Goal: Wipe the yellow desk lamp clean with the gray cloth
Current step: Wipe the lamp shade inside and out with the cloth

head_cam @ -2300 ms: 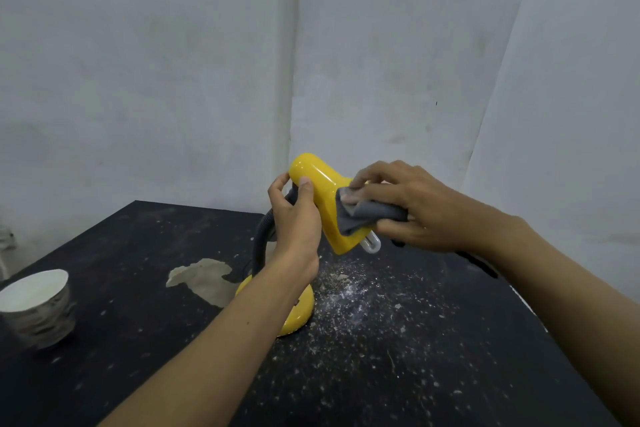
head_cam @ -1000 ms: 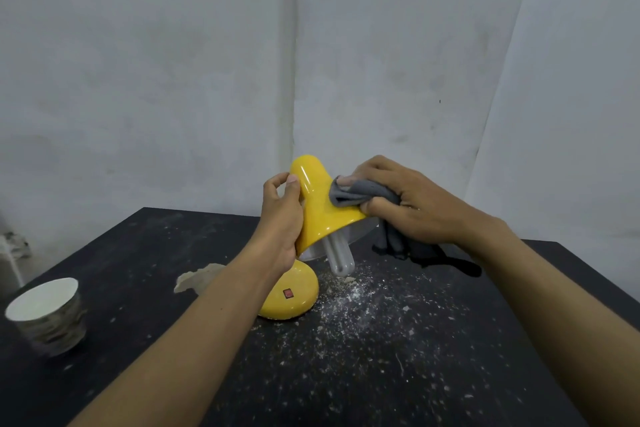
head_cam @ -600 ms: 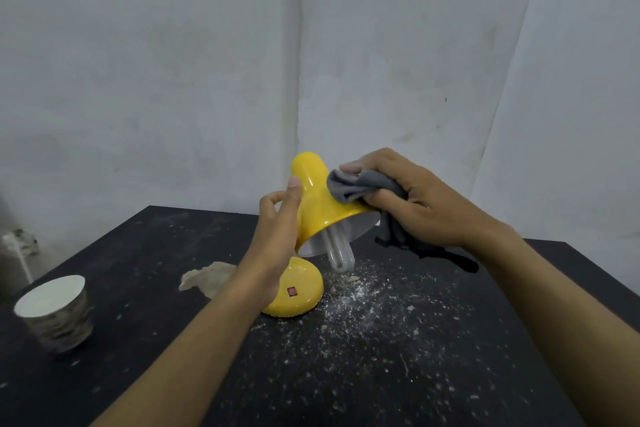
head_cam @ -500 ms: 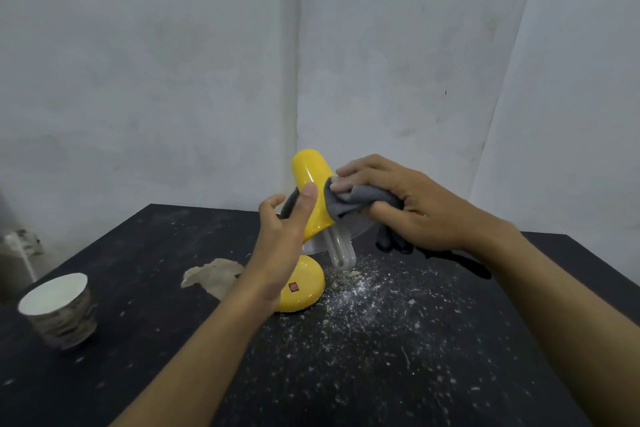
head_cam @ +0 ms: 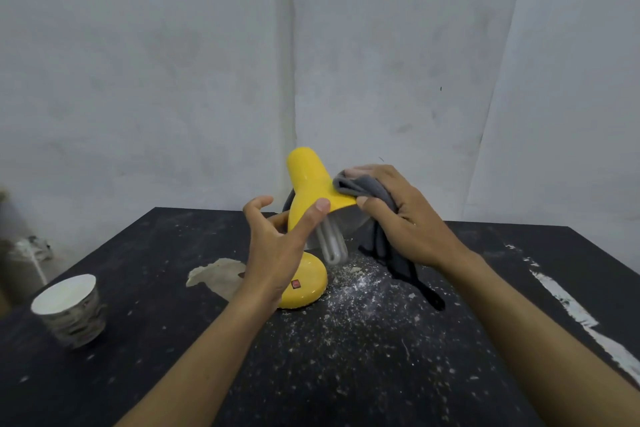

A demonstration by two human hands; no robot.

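Observation:
The yellow desk lamp (head_cam: 307, 180) stands on its round base (head_cam: 310, 282) at the middle of the black table, shade tilted down to the right with a white bulb (head_cam: 334, 246) showing under it. My right hand (head_cam: 407, 218) is shut on the gray cloth (head_cam: 356, 184) and presses it against the shade's right rim; a tail of cloth hangs below the hand. My left hand (head_cam: 277, 246) is in front of the lamp with fingers spread, only the thumb tip touching the shade's lower edge. It hides part of the black neck.
White dust and crumbs lie scattered on the black table (head_cam: 346, 374) right of the base. A white cup (head_cam: 69, 308) stands at the left edge. A beige patch (head_cam: 218, 274) lies behind my left hand. A black cord (head_cam: 429, 295) trails right. Walls close behind.
My left hand has let go of the lamp's neck and spread its fingers, keeping only the thumb on the shade. My right hand slid the cloth down toward the shade's right rim.

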